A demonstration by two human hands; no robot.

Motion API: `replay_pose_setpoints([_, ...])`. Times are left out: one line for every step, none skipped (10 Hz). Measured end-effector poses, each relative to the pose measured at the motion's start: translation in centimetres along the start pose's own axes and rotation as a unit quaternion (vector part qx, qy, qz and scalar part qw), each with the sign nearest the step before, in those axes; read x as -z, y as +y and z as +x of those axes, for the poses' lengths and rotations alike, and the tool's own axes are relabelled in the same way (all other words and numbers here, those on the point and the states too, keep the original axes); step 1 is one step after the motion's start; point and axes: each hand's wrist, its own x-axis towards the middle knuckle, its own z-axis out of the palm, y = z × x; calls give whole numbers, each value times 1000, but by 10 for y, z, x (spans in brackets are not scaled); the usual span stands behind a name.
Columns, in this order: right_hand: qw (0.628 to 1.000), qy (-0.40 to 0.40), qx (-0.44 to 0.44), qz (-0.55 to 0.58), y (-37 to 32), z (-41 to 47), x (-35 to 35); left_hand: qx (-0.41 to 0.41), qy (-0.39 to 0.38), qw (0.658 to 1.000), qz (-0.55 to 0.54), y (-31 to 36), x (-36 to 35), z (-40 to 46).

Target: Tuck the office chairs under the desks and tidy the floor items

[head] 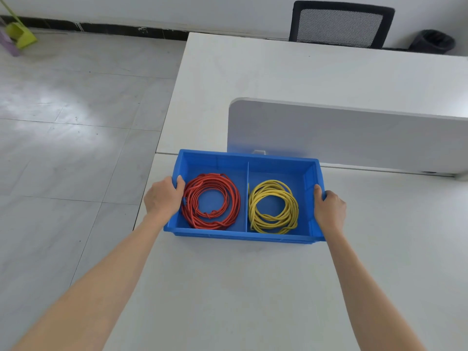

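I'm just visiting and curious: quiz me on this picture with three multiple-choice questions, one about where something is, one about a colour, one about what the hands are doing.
1. Where does the blue bin sit?
A. on the floor
B. on the white desk
C. on the chair seat

2. What colour is the cable coil in the bin's right compartment?
A. yellow
B. green
C. black

3. What are the left hand and right hand doing?
A. hanging free at the person's sides
B. both lifting the red cable coil
C. gripping the bin's two short ends

Answers:
1 B: desk surface shows around the bin on the near side.
2 A: the yellow coil lies right of the divider, the red one left.
3 C: each hand's thumb hooks over an end rim.
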Motion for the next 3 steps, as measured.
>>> replay_pose_setpoints([999,-40,-25,12,-5,-4,5,13,-43,999,-18,-3,1,-2])
replay_pose_setpoints([994,-80,-43,58,-7,-8,18,40,-97,987,-121,-9,5,-1])
replay_pose_setpoints([993,-29,-35,110,11,-43,33,54,-87,977,-185,-32,11,-29])
